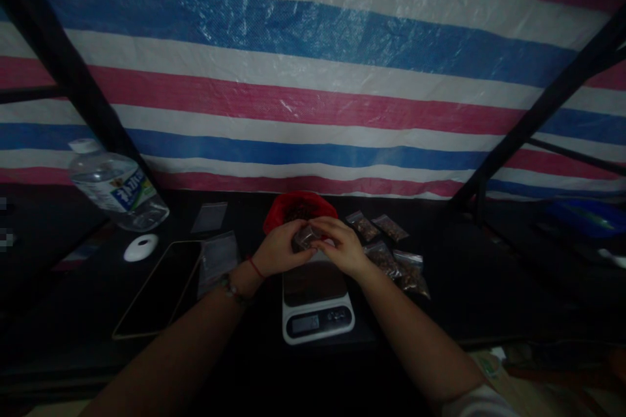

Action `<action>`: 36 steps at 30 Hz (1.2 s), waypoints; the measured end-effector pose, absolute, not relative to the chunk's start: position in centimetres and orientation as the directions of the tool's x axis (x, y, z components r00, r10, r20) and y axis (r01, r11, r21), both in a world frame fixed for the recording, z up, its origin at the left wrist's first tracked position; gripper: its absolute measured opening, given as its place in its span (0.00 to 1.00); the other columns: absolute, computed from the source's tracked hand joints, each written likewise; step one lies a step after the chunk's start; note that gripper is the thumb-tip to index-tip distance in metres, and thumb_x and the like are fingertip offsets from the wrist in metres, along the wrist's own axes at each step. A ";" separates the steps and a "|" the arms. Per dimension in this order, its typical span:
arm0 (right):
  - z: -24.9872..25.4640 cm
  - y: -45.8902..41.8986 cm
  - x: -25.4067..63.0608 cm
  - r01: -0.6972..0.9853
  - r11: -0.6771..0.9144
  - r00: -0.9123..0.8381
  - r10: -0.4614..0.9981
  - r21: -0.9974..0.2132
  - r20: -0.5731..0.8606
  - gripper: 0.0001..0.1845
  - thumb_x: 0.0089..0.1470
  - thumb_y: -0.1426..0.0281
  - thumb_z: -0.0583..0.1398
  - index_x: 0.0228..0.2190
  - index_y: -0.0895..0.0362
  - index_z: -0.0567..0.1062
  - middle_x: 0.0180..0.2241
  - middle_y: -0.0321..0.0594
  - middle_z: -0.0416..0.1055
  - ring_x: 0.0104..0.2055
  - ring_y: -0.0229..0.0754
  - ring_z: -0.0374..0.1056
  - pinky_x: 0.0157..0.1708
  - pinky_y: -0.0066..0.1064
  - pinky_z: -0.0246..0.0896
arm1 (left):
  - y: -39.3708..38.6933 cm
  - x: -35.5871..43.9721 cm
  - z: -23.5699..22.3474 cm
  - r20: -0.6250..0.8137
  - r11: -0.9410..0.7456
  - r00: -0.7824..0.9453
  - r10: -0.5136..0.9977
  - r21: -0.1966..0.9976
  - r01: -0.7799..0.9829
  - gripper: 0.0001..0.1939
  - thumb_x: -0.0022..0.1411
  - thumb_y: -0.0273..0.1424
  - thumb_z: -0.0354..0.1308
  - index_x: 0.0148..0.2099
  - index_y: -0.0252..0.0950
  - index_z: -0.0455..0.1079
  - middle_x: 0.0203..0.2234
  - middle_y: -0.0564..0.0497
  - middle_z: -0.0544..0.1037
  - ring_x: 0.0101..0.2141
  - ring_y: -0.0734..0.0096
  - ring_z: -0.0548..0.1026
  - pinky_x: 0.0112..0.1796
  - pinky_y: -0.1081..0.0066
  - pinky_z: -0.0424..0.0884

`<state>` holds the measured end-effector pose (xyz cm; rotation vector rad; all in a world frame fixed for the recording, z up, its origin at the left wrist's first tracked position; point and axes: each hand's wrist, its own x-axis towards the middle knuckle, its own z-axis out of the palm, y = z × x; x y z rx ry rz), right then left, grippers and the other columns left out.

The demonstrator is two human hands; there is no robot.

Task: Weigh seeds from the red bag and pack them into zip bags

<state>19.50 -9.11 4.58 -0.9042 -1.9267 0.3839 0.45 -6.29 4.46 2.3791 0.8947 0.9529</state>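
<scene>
"Well, left hand (pixel 280 250) and right hand (pixel 346 247) grip a small clear plastic piece (pixel 305 238) between them!"

"A bag, perhaps; it's dim there. And around it?"

"Red bag (pixel 274 215) just beyond, scale (pixel 315 287) below, filled packets (pixel 364 227) to the right."

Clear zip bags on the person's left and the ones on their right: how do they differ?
Contents: the clear, flat plastic zip bags on the left look empty, while the clear plastic zip bags on the right hold brown bits.
Shape: the left bags lie flat; the right bags bulge.
Number: two left bags can be made out, against at least four right bags.
Both sets are see-through and lie on the black surface.
</scene>
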 end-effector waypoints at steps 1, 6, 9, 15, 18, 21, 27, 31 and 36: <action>4.4 -9.1 19.5 0.432 0.666 -0.261 0.738 -0.608 0.623 0.19 0.52 0.68 0.63 0.48 0.48 0.74 0.46 0.42 0.72 0.50 0.45 0.68 0.50 0.39 0.65 | -6.3 0.4 4.4 0.465 -0.708 0.551 0.693 0.582 0.400 0.20 0.53 0.38 0.60 0.47 0.36 0.66 0.40 0.46 0.76 0.39 0.62 0.75 0.40 0.65 0.71; 3.9 -8.6 19.6 0.336 0.636 -0.200 0.769 -0.695 0.607 0.23 0.50 0.69 0.64 0.49 0.47 0.73 0.47 0.43 0.67 0.49 0.44 0.67 0.46 0.37 0.69 | -6.0 0.2 4.3 0.485 -0.705 0.527 0.698 0.590 0.392 0.19 0.55 0.38 0.59 0.47 0.35 0.65 0.39 0.46 0.76 0.38 0.64 0.76 0.39 0.66 0.71; 4.1 -8.5 19.7 0.333 0.637 -0.233 0.770 -0.695 0.594 0.25 0.50 0.70 0.63 0.51 0.48 0.71 0.49 0.44 0.66 0.51 0.45 0.67 0.44 0.36 0.70 | -5.7 0.0 4.2 0.509 -0.704 0.496 0.704 0.593 0.392 0.21 0.54 0.38 0.60 0.48 0.34 0.66 0.40 0.46 0.77 0.39 0.63 0.76 0.40 0.65 0.71; 4.2 -8.3 20.0 0.429 0.619 -0.264 0.783 -0.658 0.564 0.28 0.49 0.73 0.62 0.53 0.48 0.69 0.51 0.43 0.70 0.52 0.45 0.67 0.52 0.41 0.63 | -5.3 -0.2 4.1 0.520 -0.701 0.482 0.705 0.612 0.366 0.21 0.53 0.36 0.60 0.49 0.34 0.66 0.41 0.45 0.77 0.41 0.62 0.75 0.42 0.64 0.70; 3.4 -8.0 20.1 0.371 0.597 -0.243 0.802 -0.711 0.546 0.29 0.49 0.74 0.61 0.54 0.49 0.67 0.53 0.43 0.69 0.53 0.45 0.67 0.51 0.39 0.65 | -5.2 -0.3 3.9 0.507 -0.680 0.469 0.723 0.644 0.351 0.21 0.53 0.35 0.60 0.49 0.34 0.66 0.41 0.44 0.77 0.40 0.61 0.75 0.42 0.64 0.70; 3.0 -7.8 20.1 0.296 0.592 -0.199 0.806 -0.750 0.558 0.30 0.49 0.74 0.60 0.55 0.50 0.65 0.54 0.45 0.66 0.53 0.44 0.67 0.48 0.36 0.67 | -4.9 -0.5 3.5 0.506 -0.638 0.415 0.756 0.712 0.294 0.20 0.52 0.35 0.61 0.48 0.34 0.67 0.39 0.45 0.77 0.39 0.63 0.75 0.41 0.66 0.70; 4.5 -8.2 20.3 0.423 0.632 -0.292 0.773 -0.649 0.563 0.27 0.45 0.78 0.60 0.49 0.53 0.71 0.46 0.44 0.69 0.50 0.44 0.66 0.51 0.39 0.64 | -3.1 -0.9 1.9 0.493 -0.488 0.043 0.869 0.869 -0.084 0.18 0.55 0.37 0.58 0.48 0.36 0.67 0.35 0.48 0.75 0.35 0.70 0.74 0.37 0.70 0.69; 4.5 -8.3 20.3 0.444 0.683 -0.396 0.730 -0.580 0.557 0.26 0.47 0.79 0.60 0.49 0.53 0.71 0.46 0.44 0.69 0.50 0.43 0.66 0.52 0.39 0.62 | -2.2 -1.0 1.1 0.473 -0.454 0.002 0.881 0.846 -0.280 0.22 0.56 0.40 0.56 0.51 0.36 0.66 0.32 0.50 0.74 0.32 0.72 0.73 0.36 0.71 0.68; 3.2 -7.8 20.4 0.394 0.625 -0.305 0.780 -0.673 0.546 0.29 0.46 0.77 0.62 0.51 0.53 0.67 0.46 0.43 0.71 0.47 0.42 0.69 0.47 0.36 0.67 | -2.8 -1.1 1.2 0.543 -0.535 0.137 0.829 0.840 -0.090 0.23 0.56 0.40 0.57 0.52 0.36 0.65 0.33 0.50 0.74 0.33 0.71 0.73 0.36 0.70 0.69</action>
